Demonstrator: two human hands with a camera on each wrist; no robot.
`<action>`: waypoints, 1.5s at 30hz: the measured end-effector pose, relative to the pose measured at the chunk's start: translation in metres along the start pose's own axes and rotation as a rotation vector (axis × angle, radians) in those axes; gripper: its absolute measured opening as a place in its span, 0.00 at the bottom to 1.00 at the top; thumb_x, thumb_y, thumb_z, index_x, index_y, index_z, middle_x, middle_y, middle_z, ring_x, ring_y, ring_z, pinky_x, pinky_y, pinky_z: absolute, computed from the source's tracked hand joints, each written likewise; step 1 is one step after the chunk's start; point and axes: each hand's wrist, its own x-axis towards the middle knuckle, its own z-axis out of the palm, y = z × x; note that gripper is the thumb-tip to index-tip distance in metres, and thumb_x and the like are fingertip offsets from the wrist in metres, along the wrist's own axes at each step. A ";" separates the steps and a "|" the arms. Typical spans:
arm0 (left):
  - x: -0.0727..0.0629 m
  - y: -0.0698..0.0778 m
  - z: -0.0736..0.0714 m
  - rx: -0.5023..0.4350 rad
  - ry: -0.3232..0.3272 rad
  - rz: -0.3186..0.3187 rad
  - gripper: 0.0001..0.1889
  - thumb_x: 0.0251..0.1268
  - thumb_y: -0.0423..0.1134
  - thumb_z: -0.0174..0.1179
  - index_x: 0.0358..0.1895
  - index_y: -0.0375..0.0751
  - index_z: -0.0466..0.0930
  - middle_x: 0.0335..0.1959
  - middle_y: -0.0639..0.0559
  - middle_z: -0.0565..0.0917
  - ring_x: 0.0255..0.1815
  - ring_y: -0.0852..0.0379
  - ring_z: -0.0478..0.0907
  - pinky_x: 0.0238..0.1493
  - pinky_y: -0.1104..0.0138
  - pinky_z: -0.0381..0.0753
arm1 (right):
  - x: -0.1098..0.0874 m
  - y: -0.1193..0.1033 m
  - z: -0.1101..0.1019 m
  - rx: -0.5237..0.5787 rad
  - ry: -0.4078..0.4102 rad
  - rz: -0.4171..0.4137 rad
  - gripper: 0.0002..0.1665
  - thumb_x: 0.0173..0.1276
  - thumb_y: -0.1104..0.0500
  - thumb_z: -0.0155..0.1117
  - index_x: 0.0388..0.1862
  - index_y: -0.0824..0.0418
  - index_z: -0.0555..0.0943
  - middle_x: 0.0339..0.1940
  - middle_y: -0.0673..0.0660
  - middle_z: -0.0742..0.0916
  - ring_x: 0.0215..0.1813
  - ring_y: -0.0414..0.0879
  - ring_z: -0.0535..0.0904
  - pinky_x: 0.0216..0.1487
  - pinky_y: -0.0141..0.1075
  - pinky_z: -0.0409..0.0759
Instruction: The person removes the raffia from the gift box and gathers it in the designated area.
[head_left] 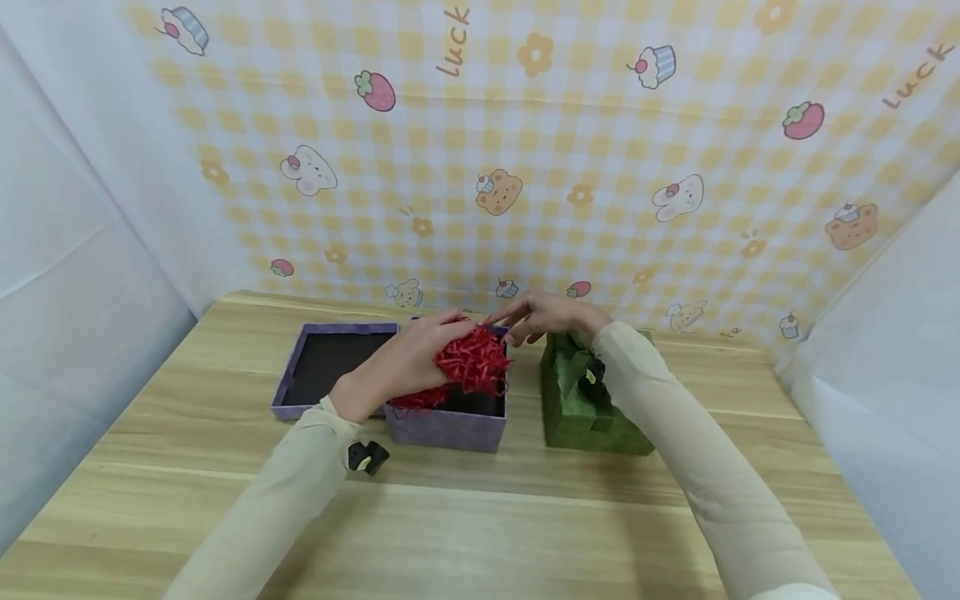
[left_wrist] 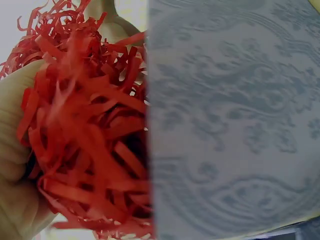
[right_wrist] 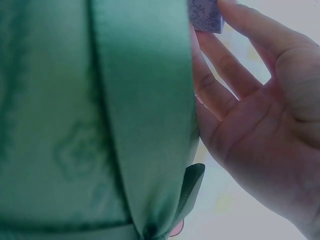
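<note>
My left hand [head_left: 405, 354] grips a bunch of red shredded paper [head_left: 476, 362] over the open purple box [head_left: 446, 432]. More red strips hang inside the box's left part, against its dark interior. In the left wrist view, the red shredded paper [left_wrist: 95, 130] bulges out from the curled left hand [left_wrist: 17, 150], beside the box's embossed wall [left_wrist: 235, 115]. My right hand [head_left: 547, 317] is at the purple box's back right corner, fingers loosely bent. In the right wrist view, the thumb of the right hand [right_wrist: 265, 100] lies beside a purple corner [right_wrist: 206, 17]; whether it touches is unclear.
A shallow purple tray-like lid [head_left: 283, 393] with a black inside lies left of the box. Under my right forearm stands a green box [head_left: 566, 425] with a green ribbon [right_wrist: 142, 100]. Behind the wooden table [head_left: 480, 533] hangs a checked cloth [head_left: 465, 125].
</note>
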 end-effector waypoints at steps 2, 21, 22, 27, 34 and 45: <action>0.001 0.003 -0.002 0.001 0.005 0.014 0.26 0.51 0.38 0.70 0.56 0.40 0.77 0.45 0.50 0.76 0.42 0.56 0.75 0.43 0.62 0.77 | 0.000 -0.001 0.000 -0.004 0.001 0.000 0.24 0.67 0.65 0.58 0.62 0.58 0.75 0.59 0.64 0.77 0.48 0.57 0.80 0.51 0.55 0.73; -0.001 0.048 -0.026 0.108 0.000 0.164 0.16 0.49 0.38 0.71 0.41 0.45 0.76 0.39 0.53 0.73 0.38 0.59 0.71 0.37 0.67 0.75 | -0.002 0.000 0.000 -0.043 -0.010 -0.029 0.24 0.67 0.67 0.56 0.63 0.58 0.74 0.56 0.62 0.79 0.47 0.61 0.79 0.42 0.43 0.79; -0.002 0.050 -0.027 0.113 -0.009 0.168 0.16 0.49 0.38 0.71 0.41 0.45 0.77 0.40 0.52 0.73 0.39 0.58 0.71 0.38 0.66 0.76 | -0.002 0.000 0.000 -0.042 -0.008 -0.030 0.24 0.67 0.66 0.56 0.63 0.58 0.74 0.56 0.63 0.79 0.47 0.61 0.79 0.43 0.44 0.79; -0.013 0.058 -0.027 0.158 -0.053 0.175 0.20 0.47 0.38 0.73 0.44 0.43 0.77 0.42 0.50 0.74 0.43 0.55 0.72 0.42 0.63 0.76 | -0.002 0.000 -0.001 -0.033 -0.012 -0.033 0.24 0.68 0.64 0.58 0.63 0.57 0.74 0.60 0.63 0.76 0.48 0.57 0.79 0.48 0.50 0.76; -0.027 0.064 -0.019 0.179 -0.057 0.215 0.22 0.45 0.42 0.74 0.45 0.44 0.77 0.43 0.50 0.74 0.43 0.55 0.72 0.41 0.64 0.77 | 0.000 0.000 -0.001 -0.036 -0.005 -0.021 0.23 0.68 0.63 0.59 0.62 0.56 0.75 0.61 0.62 0.75 0.49 0.56 0.79 0.50 0.52 0.75; -0.049 0.070 0.006 0.194 -0.097 0.288 0.24 0.40 0.41 0.76 0.43 0.46 0.77 0.42 0.50 0.74 0.39 0.56 0.71 0.28 0.71 0.77 | 0.000 0.000 0.000 -0.031 -0.002 -0.004 0.23 0.68 0.62 0.59 0.62 0.55 0.75 0.61 0.62 0.76 0.52 0.62 0.77 0.50 0.51 0.75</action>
